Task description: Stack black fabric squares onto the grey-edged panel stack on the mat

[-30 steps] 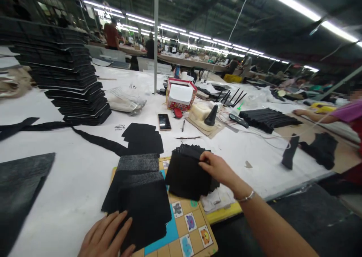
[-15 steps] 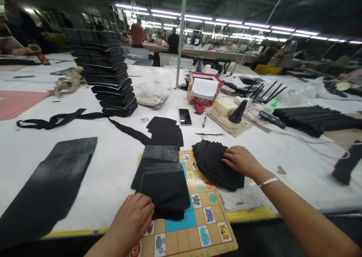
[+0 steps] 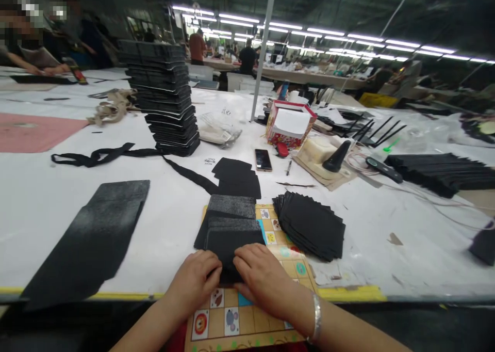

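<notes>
A: Hands first.

B: Left hand [image 3: 199, 277], one: fingers bent and close together, touching the near left of the stacked black pieces [image 3: 232, 236]. Right hand [image 3: 261, 274], one, bracelet [image 3: 317, 318] at the wrist: likewise narrow, fingers bent over the near right. Whether either pinches a layer, or how many, I cannot tell; the fingers cover the edge.

A: Location of the stacked pieces?

B: On the picture board [image 3: 266, 321], between and beyond the hands, layers out of line, grey-faced ends on the far side.

A: Hazards, that lot?

B: Uneven pull, one hand ahead of the other, could skew the top layer or drag those under it. The board reaches past the near edge of the white table [image 3: 367, 228]; heavy pressure there might tip it.

A: Next outward?

B: Fanned black pile [image 3: 313, 225], one, right of the stack, partly over the board's edge. A shifted board or a straying right forearm could spread it.

A: Further?

B: Loose black pieces [image 3: 240, 179], just beyond the board, meeting the end of a black strip [image 3: 189, 176]. Longer dark sheets [image 3: 93, 233], left, overhanging the table's near edge; a sleeve or knee catching them could pull them off.

A: Last?

B: Tall black stack [image 3: 166, 99], far left, layers staggered; a hard knock could topple it.
</notes>
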A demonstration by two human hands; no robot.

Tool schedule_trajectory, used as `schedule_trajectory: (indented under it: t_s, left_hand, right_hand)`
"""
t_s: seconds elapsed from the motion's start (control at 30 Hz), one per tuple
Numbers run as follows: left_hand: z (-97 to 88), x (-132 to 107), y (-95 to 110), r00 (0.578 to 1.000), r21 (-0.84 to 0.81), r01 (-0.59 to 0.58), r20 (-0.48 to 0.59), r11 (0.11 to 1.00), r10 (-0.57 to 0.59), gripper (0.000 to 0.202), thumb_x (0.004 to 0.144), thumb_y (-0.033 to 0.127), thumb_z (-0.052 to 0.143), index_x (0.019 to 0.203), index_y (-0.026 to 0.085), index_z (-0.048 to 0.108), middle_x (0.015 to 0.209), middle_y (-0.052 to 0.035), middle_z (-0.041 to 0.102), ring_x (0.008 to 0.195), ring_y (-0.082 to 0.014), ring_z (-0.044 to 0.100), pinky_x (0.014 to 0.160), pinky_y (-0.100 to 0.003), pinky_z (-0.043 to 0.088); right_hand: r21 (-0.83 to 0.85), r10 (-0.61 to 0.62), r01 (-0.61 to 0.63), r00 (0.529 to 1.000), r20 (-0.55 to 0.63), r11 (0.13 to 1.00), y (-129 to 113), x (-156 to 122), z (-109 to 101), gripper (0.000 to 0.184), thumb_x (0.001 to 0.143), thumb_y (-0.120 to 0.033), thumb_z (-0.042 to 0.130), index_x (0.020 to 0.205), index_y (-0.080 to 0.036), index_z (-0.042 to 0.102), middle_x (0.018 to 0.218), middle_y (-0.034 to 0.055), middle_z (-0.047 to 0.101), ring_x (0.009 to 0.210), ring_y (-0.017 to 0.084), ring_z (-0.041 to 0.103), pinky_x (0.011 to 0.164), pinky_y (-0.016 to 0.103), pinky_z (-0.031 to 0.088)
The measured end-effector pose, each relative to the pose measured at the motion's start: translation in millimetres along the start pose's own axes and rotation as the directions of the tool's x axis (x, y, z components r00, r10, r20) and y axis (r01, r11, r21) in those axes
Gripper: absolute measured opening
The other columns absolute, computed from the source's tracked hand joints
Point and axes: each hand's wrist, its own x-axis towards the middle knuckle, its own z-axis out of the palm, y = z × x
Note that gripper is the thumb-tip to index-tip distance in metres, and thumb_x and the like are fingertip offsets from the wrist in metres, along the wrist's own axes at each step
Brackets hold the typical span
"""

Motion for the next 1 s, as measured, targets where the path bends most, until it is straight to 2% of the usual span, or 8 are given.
schedule_trajectory:
  t_s: [0.1, 0.23, 0.43, 0.53, 0.63, 0.8, 0.9, 1.0]
  left_hand:
    - [-5.6, -9.3, -3.1, 0.954, -0.086, 0.108, -0.273, 0.990, -0.128, 0.017, 0.087, 0.024, 0.043, 0.087, 0.020, 0.059, 0.090, -0.0044, 0.063, 0.088, -0.0158, 0.058, 0.080, -0.032, 0.049]
    - [-7.0, -26.1, -3.9, 0.861, -0.124, 0.145, -0.472, 0.982, -0.187, 0.016, 0.087, 0.025, 0.044, 0.090, 0.020, 0.058, 0.094, -0.0060, 0.061, 0.094, -0.0175, 0.057, 0.082, -0.035, 0.050]
    - [7.3, -25.6, -0.6, 0.897, -0.068, 0.083, -0.430, 0.994, -0.104, 0.018, 0.086, 0.022, 0.047, 0.103, 0.020, 0.054, 0.098, -0.0072, 0.059, 0.096, -0.0176, 0.056, 0.084, -0.036, 0.050]
    - [8.9, -21.0, 0.5, 0.892, -0.019, 0.065, -0.447, 0.998, -0.067, 0.024, 0.085, 0.019, 0.049, 0.110, 0.019, 0.050, 0.102, -0.0079, 0.058, 0.098, -0.0174, 0.055, 0.086, -0.036, 0.049]
    - [8.6, -18.0, 3.8, 0.892, 0.105, -0.065, -0.440, 0.992, 0.105, 0.023, 0.083, 0.014, 0.050, 0.106, 0.019, 0.053, 0.101, -0.0072, 0.060, 0.098, -0.0180, 0.055, 0.088, -0.036, 0.048]
    - [20.4, -9.2, 8.3, 0.933, 0.295, -0.206, -0.228, 0.933, 0.278, 0.019, 0.083, 0.017, 0.051, 0.099, 0.017, 0.059, 0.099, -0.0074, 0.064, 0.095, -0.0202, 0.056, 0.084, -0.037, 0.047]
    - [28.2, -0.2, 7.3, 0.980, 0.401, -0.062, -0.147, 0.914, 0.131, 0.027, 0.080, 0.026, 0.055, 0.105, 0.014, 0.059, 0.107, -0.0115, 0.062, 0.092, -0.0236, 0.056, 0.077, -0.039, 0.050]
    - [28.6, 9.6, 7.1, 0.995, 0.412, 0.066, -0.090, 0.909, -0.031, 0.043, 0.077, 0.034, 0.059, 0.114, 0.012, 0.056, 0.119, -0.0150, 0.056, 0.097, -0.0266, 0.055, 0.082, -0.042, 0.048]
  right_hand:
    - [0.088, 0.153, -0.158, 0.986, 0.064, 0.984, -5.6, 11.5, 13.3, 0.008, 0.084, -0.019, 0.052, 0.085, -0.015, 0.059, 0.091, 0.0070, 0.061, 0.084, 0.019, 0.055, 0.075, 0.030, 0.042]
    - [0.338, 0.249, -0.279, 0.960, 0.130, 0.899, 8.3, 14.2, 4.8, 0.024, 0.093, -0.027, 0.039, 0.081, -0.016, 0.057, 0.080, 0.0038, 0.059, 0.072, 0.014, 0.054, 0.066, 0.024, 0.039]
    - [0.573, 0.305, -0.349, 0.936, 0.176, 0.742, 16.8, 13.7, 7.1, 0.023, 0.087, -0.023, 0.043, 0.067, -0.017, 0.050, 0.071, -0.0004, 0.051, 0.065, 0.011, 0.047, 0.059, 0.022, 0.034]
    - [0.702, 0.369, -0.419, 0.900, 0.234, 0.576, 20.9, 14.0, 14.8, 0.022, 0.082, -0.023, 0.047, 0.060, -0.017, 0.045, 0.063, -0.0034, 0.044, 0.060, 0.010, 0.041, 0.054, 0.022, 0.029]
    - [0.773, 0.424, -0.473, 0.857, 0.292, 0.423, 23.7, 13.5, 18.0, 0.028, 0.080, -0.025, 0.045, 0.054, -0.019, 0.037, 0.053, -0.0061, 0.033, 0.050, 0.008, 0.030, 0.046, 0.022, 0.022]
    - [0.857, 0.521, -0.411, 0.828, 0.208, 0.311, 30.0, 17.4, 21.0, 0.026, 0.071, -0.027, 0.052, 0.050, -0.019, 0.038, 0.049, -0.0065, 0.035, 0.047, 0.008, 0.031, 0.043, 0.021, 0.022]
    - [0.916, 0.689, -0.321, 0.721, 0.073, 0.239, 52.4, 18.1, 15.9, 0.023, 0.071, -0.038, 0.052, 0.058, -0.019, 0.048, 0.054, -0.0033, 0.047, 0.054, 0.012, 0.044, 0.048, 0.023, 0.035]
    - [0.954, 0.850, -0.223, 0.525, -0.056, 0.201, 88.3, 1.6, -7.4, 0.032, 0.075, -0.048, 0.039, 0.072, -0.019, 0.054, 0.066, 0.0005, 0.056, 0.069, 0.017, 0.054, 0.059, 0.027, 0.044]
